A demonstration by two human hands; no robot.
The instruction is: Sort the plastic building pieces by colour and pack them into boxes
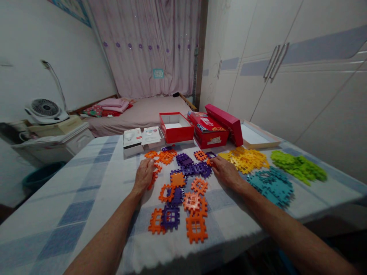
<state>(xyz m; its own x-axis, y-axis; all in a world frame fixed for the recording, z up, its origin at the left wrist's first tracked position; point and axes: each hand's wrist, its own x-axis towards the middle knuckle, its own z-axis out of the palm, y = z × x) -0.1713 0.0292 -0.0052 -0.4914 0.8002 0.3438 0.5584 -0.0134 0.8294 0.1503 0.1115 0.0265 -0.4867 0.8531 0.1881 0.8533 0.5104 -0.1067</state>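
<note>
My left hand [144,175] rests on the table, fingers loosely curved beside several orange interlocking tiles [154,177], and seems to hold none. My right hand [226,171] has its fingertips together on a small orange tile [209,162] at the right end of the pile; the fingers partly hide it. Close by lies a purple frame tile [211,154]. Between both hands, purple tiles [184,159] and orange tiles [177,179] lie mixed and overlapping. Nearer to me are an orange window tile [196,228] and a purple window tile [170,217].
Right of my right hand lie heaps of yellow tiles [248,159], teal tiles [271,187] and green tiles [298,166]. Along the back stand an open red box [179,133], a closed red box [210,137], a leaning red lid [226,120], a shallow tray [259,145] and white boxes [133,148].
</note>
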